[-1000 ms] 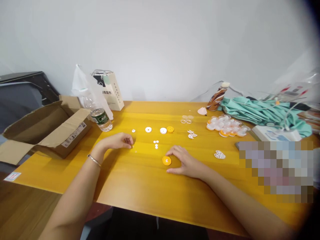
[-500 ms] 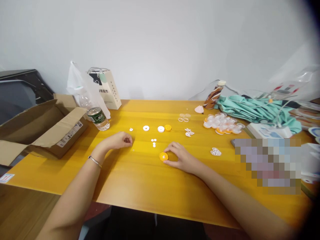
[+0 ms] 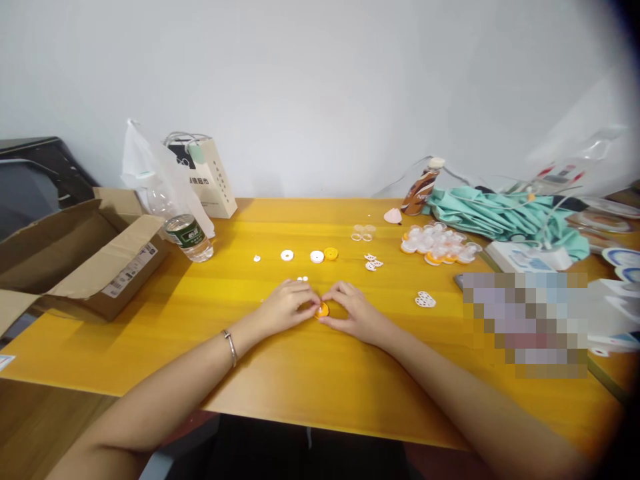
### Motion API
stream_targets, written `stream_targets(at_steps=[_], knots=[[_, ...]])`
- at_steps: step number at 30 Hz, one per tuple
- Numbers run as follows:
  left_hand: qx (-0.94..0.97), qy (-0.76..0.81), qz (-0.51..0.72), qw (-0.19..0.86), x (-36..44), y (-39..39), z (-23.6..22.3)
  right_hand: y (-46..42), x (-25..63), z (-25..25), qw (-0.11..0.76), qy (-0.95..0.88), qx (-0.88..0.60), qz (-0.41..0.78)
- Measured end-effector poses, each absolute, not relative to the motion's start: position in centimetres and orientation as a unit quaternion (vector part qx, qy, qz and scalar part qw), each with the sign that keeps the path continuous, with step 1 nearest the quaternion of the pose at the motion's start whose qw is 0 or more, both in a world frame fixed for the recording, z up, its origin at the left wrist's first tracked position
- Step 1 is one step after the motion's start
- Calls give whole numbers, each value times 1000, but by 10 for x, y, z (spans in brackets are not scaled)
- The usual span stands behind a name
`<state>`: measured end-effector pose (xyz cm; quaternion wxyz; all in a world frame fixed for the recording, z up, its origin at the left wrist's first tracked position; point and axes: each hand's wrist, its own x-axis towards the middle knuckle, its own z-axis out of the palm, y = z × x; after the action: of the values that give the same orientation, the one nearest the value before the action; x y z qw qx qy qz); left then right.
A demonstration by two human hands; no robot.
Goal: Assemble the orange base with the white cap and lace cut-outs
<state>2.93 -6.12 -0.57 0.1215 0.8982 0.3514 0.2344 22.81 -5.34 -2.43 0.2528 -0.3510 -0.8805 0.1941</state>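
My right hand [image 3: 359, 315] holds a small round orange disc [image 3: 325, 311] by its edge, between thumb and fingers, just at the tabletop. My left hand [image 3: 290, 308] reaches in from the other side, its thumb and fingertips pinched together over the disc's centre. Whatever those fingertips hold is too small and hidden to make out. Small white round pieces [image 3: 303, 279] show just behind my left hand, which hides part of that spot. Farther back lie a white ring [image 3: 287, 255], a white disc [image 3: 317, 257] and an orange disc [image 3: 331, 254] side by side.
A cardboard box [image 3: 120, 267] and a water bottle [image 3: 190, 238] stand left. To the right are white perforated pieces [image 3: 425, 299], clear rings [image 3: 363, 233], a cluster of clear-and-orange pieces [image 3: 437, 245], a brown drink bottle [image 3: 423, 188], green cloth [image 3: 495, 217] and a blurred-out patch [image 3: 530, 327].
My left hand has moved right, from the left of the white pieces to the orange disc. My right hand keeps its hold on the disc. The view has shifted slightly.
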Motion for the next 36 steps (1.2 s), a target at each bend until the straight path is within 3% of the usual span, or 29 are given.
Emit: stream_targets(at_steps=[14,27,36], knots=[[923,304,213,102,21,-60,-9,-53,227,-25,263,-876,-350,204],[882,313,271,226,20,-58,-12,-48,230,-27,277,-869,-334,237],[882,312,270,230,21,-57,-15,-50,231,-28,323,-845,-315,286]])
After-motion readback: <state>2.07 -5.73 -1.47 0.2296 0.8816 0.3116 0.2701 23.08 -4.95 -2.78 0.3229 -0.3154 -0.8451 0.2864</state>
